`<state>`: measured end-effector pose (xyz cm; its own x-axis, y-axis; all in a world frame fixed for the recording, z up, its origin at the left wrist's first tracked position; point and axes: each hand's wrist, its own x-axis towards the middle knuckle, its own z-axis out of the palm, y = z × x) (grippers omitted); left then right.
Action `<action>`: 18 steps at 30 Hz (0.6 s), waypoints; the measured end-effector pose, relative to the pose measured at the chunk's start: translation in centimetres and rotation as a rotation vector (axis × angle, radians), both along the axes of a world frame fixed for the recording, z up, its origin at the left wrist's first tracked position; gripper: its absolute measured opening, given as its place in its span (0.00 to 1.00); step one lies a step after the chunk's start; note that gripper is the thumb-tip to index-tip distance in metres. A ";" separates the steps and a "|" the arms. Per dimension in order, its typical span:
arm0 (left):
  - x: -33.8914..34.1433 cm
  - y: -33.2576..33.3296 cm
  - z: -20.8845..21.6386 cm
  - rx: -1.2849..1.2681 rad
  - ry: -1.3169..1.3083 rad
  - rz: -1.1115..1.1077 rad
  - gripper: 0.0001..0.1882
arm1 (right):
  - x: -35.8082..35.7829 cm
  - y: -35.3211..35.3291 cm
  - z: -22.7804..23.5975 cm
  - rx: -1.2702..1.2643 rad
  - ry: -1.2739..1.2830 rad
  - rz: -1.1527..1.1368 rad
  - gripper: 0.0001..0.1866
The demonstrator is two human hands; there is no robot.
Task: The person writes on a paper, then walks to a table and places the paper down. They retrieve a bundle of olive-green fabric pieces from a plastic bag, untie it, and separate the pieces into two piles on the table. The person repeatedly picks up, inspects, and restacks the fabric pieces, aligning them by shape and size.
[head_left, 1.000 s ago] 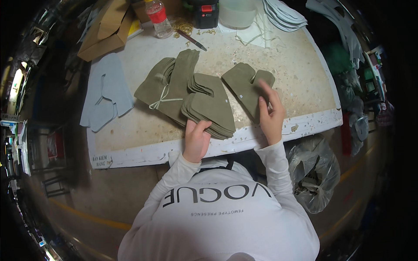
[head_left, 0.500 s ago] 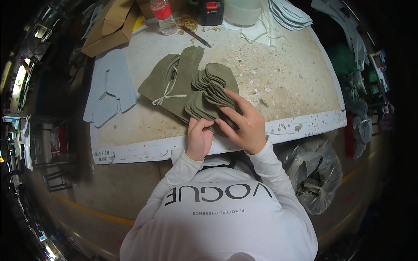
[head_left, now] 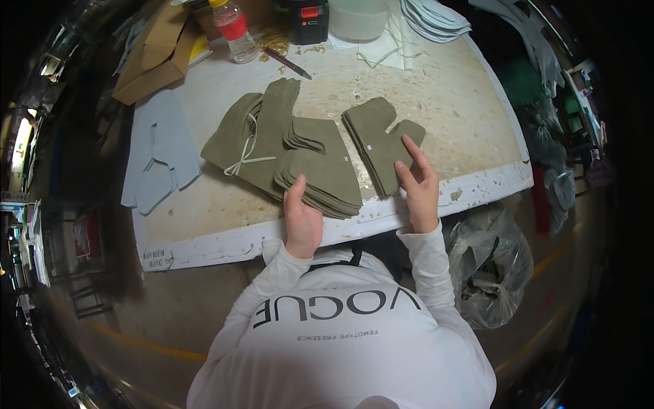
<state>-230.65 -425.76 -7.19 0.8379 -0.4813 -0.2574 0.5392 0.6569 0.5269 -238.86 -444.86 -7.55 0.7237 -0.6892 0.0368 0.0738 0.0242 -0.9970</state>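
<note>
Two stacks of olive-green cut fabric pieces with notched shapes lie side by side on the worktable. At the near edge of the left stack, my left hand stands open, its thumb stretched up over the top and its other fingers partly hidden. My right hand touches the right stack, index finger and thumb spread apart on its top piece. Each stack bears a small white tag. Left of them is an olive bundle tied with a pale cord.
Grey-blue cut pieces lie at the table's left. Along the back are a cardboard box, a bottle, a pen-like tool, a black battery-like block and a pale tub. A plastic bag stands below right.
The gathered olive pieces between my hands now lie as two separate stacks. My right hand has moved right with one of them, and my left hand has loosened its pinch.
</note>
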 end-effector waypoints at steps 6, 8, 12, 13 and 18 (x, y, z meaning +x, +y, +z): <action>-0.7 -2.5 0.9 0.201 -0.133 0.045 0.20 | -0.5 1.2 0.6 0.219 0.011 0.066 0.28; -1.2 -3.3 1.0 0.201 -0.117 0.051 0.21 | -0.8 2.1 0.6 0.115 -0.020 0.058 0.29; -0.8 -3.6 0.6 0.238 -0.048 0.040 0.22 | -1.6 1.5 0.2 0.087 0.081 0.058 0.30; -0.1 -3.2 0.4 0.157 0.022 -0.037 0.22 | -1.7 0.8 0.1 0.083 0.071 0.060 0.30; 1.1 -0.8 0.3 -0.190 0.235 -0.218 0.28 | -2.7 -1.5 1.6 -0.567 0.385 -0.154 0.30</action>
